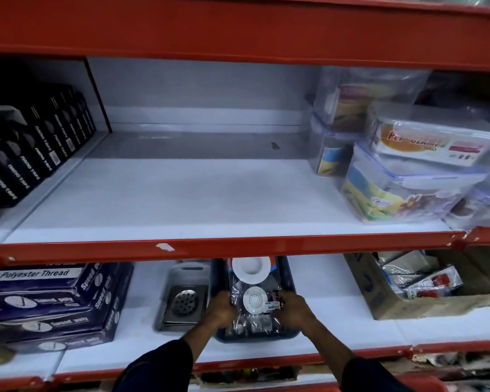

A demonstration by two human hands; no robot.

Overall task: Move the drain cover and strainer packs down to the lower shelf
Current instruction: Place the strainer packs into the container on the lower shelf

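Red shelving: on the lower shelf (323, 315), right of the drain cover (183, 302), both hands, left (222, 308) and right (292, 306), clamp the strainer packs (253, 301), long axis running front-to-back between them.

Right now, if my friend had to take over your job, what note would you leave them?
Left hand and right hand: both grip the sides of the clear strainer pack, which lies in a dark tray on the lower shelf.
Drain cover pack: already on the lower shelf, just left of the tray.
Upper shelf: its middle is bare; black tape boxes left, plastic containers right.
Done: both kinds of pack appear to be down.
Left: let go of the pack and check nothing remains above.
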